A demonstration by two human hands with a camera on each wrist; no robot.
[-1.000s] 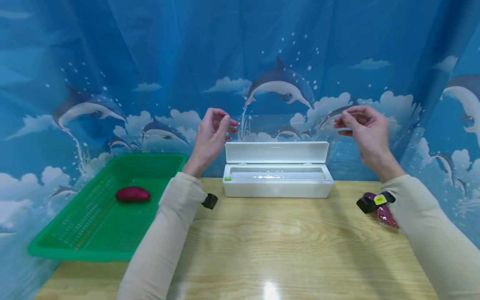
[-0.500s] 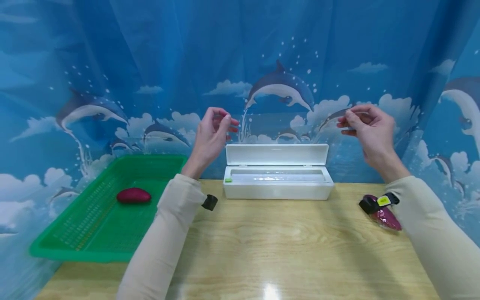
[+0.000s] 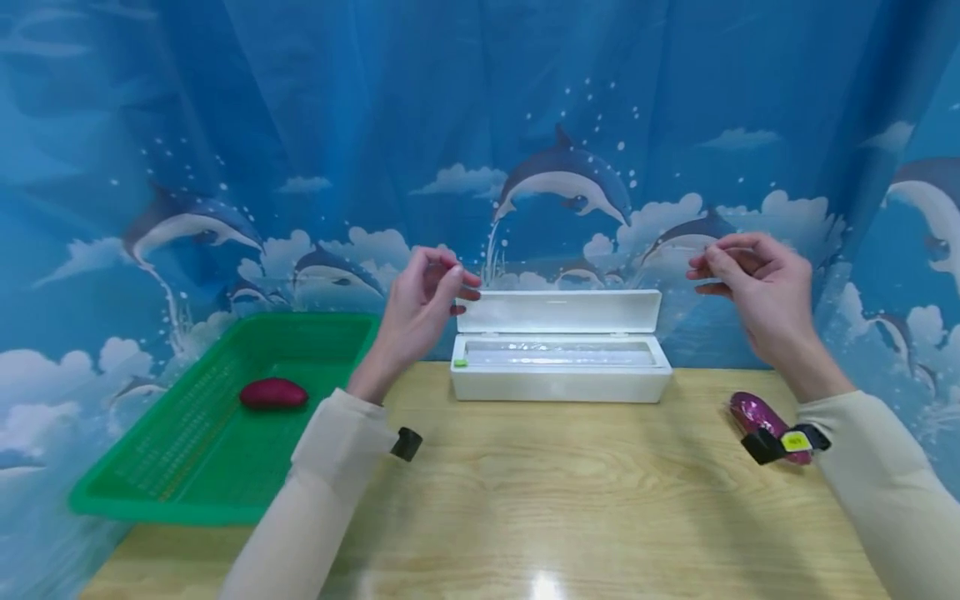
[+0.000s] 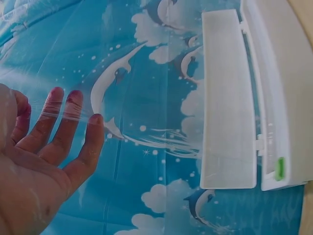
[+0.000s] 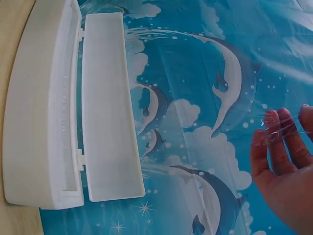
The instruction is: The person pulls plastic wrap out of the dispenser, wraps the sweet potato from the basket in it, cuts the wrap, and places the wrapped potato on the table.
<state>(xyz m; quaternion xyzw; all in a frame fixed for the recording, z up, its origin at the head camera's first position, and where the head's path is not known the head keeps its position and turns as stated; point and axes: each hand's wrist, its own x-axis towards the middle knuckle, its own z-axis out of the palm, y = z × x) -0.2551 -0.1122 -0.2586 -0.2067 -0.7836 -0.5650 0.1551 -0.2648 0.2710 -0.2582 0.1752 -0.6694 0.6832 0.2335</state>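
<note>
In the head view, my left hand (image 3: 418, 310) is raised at the left end of a white cling film dispenser (image 3: 562, 385), its thumb and index finger pinching. To the right of the box, my right hand (image 3: 771, 293) is up at similar height, pinching the same way. A sheet of clear cling film (image 5: 293, 66) stretches between them; its glare and creases show in both wrist views, passing over the fingers. The film is barely visible from the head. The dispenser's lid (image 4: 229, 98) stands up, and a green slider (image 3: 461, 363) sits at the left end.
A green plastic basket (image 3: 225, 510) stands at the left with a purplish-red sweet potato (image 3: 273, 393) in it. On the right lies a similar one in clear wrap (image 3: 752, 410), partly hidden by the wrist strap. A dolphin-print curtain (image 3: 420, 100) hangs behind the wooden table (image 3: 525, 492).
Both hands have come lower and slightly nearer, the right one also drifting right, so they are farther apart. Both keep their pinch. The head view has tilted slightly.
</note>
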